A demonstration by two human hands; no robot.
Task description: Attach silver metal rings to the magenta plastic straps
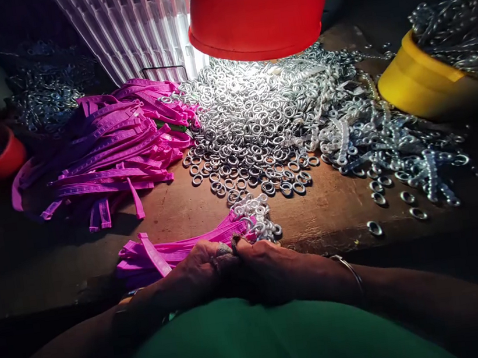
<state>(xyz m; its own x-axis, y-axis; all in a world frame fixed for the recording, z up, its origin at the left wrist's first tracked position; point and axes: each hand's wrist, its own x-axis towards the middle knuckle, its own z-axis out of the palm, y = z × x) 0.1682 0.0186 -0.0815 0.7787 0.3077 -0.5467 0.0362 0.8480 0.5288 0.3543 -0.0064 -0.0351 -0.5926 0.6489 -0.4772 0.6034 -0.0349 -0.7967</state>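
Nearby, ridged pink straps point(178, 248), shiny rings point(255, 136)

A: What is held between the left hand point(198, 269) and the right hand point(261, 264)?
B: It cannot be told; the fingers are curled in and lost in shadow; only a small ring point(235, 242) is seen on top.
A: And the red lamp shade point(258, 9)?
B: Its top is cut off by the edge; the yellow bowl point(420, 82) is half hidden under metal strips point(461, 26); the far left is too dark.
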